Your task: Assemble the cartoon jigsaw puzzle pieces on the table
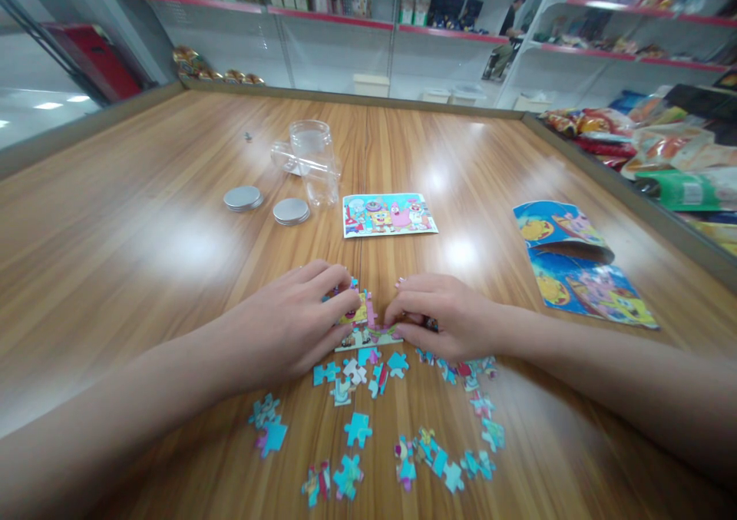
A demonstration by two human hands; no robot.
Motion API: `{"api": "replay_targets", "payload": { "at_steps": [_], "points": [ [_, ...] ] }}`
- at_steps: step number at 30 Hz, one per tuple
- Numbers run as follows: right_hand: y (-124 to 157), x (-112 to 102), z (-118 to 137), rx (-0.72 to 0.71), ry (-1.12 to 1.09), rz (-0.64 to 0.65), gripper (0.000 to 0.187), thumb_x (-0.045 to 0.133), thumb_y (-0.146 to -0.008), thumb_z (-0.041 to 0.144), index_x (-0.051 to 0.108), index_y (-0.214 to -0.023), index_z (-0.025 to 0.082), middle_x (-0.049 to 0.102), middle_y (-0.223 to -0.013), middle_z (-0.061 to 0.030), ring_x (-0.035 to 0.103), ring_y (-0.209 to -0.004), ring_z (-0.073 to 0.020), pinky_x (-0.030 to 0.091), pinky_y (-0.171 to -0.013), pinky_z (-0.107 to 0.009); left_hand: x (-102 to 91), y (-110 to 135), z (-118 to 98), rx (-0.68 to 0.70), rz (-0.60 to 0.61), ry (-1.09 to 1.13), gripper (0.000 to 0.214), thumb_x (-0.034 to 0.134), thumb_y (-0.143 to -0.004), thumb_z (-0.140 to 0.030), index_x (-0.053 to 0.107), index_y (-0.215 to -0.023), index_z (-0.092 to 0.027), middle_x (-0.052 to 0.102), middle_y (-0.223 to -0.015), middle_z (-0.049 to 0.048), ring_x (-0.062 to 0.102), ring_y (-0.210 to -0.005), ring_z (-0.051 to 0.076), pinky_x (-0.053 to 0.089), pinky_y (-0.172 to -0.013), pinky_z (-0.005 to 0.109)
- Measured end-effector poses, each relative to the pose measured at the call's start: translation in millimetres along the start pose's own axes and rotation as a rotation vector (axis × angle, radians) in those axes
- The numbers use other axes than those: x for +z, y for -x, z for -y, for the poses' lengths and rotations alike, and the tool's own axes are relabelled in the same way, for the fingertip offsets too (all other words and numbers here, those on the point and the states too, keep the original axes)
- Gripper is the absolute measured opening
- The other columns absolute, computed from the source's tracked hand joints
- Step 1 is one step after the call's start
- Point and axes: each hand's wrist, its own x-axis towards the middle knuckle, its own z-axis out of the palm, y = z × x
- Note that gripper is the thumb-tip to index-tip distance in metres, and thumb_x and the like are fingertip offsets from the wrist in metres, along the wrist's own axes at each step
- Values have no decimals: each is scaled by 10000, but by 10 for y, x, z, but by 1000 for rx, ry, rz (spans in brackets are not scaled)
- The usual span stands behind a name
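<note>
Two clear containers are sitting at the back, one standing, one lying, and one picture card is lying nearer — loose pieces are overlapping too much to count. Both hands are arching palm-down: left is resting at the joined puzzle's left, right is bending its fingers at the right — can't tell if either's gripping. It's showing yellow and pink, lying between them.

The left hand partly hides the joined puzzle
</note>
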Motion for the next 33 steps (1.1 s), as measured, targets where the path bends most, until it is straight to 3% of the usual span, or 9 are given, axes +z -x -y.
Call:
{"api": "replay_targets", "payload": {
  "at_steps": [33],
  "points": [
    [1, -15, 4, 13, 1, -1, 101, 608, -927, 136, 688, -989, 143, 670, -827, -24, 560, -728, -127, 418, -686, -261, 5, -16, -9, 12, 2, -11, 256, 418, -1055, -266, 641, -1041, -142, 587, -1060, 123, 586, -976, 266, 522, -838, 441]
  ]
}}
